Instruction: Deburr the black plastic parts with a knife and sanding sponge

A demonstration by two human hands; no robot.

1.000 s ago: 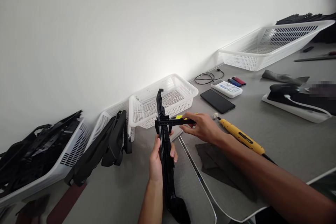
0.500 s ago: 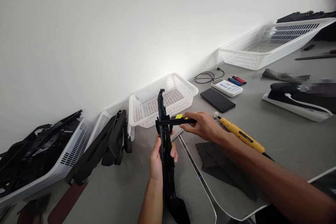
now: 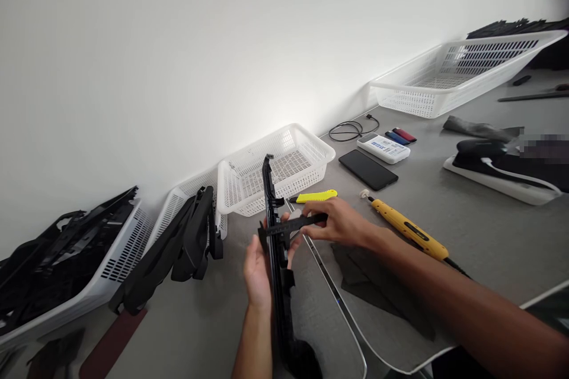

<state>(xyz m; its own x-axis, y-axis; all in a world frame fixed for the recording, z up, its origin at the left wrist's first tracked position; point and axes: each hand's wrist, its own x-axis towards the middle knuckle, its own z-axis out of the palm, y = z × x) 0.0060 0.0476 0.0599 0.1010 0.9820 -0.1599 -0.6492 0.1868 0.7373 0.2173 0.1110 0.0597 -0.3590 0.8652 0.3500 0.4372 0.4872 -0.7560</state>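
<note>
My left hand [image 3: 259, 266] grips a long black plastic part [image 3: 276, 260] and holds it upright above the grey table [image 3: 480, 237]. My right hand [image 3: 340, 224] holds a black caliper [image 3: 288, 227] whose jaws sit across the part near its middle. The part's lower end widens and runs out of view by my left forearm. Its hooked top stands in front of a small white basket [image 3: 284, 160].
A yellow cutter [image 3: 315, 196] and a yellow-handled tool [image 3: 406, 228] lie behind my right hand. Dark cloths [image 3: 368, 284], a phone [image 3: 368, 170], a white device [image 3: 384, 148] and a cable [image 3: 353, 128] lie further right. White baskets with black parts [image 3: 66, 266] stand at left; a large white basket [image 3: 462, 74] stands at right.
The caliper has slid down the part, and both hands have dropped a little. The yellow cutter behind them is now uncovered.
</note>
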